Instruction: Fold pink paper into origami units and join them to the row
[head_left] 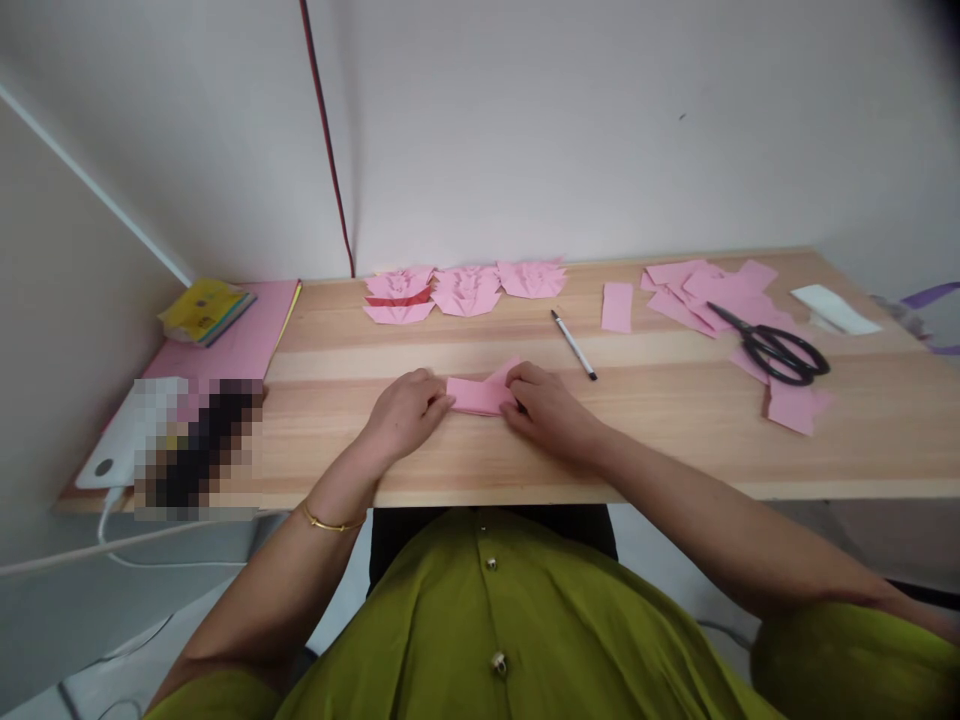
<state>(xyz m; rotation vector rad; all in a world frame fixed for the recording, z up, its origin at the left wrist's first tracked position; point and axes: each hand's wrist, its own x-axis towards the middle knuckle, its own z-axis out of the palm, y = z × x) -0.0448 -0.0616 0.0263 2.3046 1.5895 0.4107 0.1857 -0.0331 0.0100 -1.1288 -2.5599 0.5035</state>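
Note:
A folded strip of pink paper [474, 396] lies on the wooden table between my two hands, with one flap slanting up at its right end. My left hand [409, 412] pinches the strip's left end, fingers closed. At the right end, my right hand [551, 408] has its fingers curled and closed on the paper by the slanting flap. Beyond my right hand rests a pen [574, 345] with a white barrel and dark ends. Folded pink paper shapes [466, 291] stand in a row near the wall, one with a red band across it.
Black-handled scissors [784, 352] lie over pink paper pieces [694, 290] at the right, beside a white strip [836, 308]. A single pink rectangle [617, 307] lies left of them. On the left are a yellow packet [206, 310], pink sheets [255, 320] and a white device [120, 450] with a cable.

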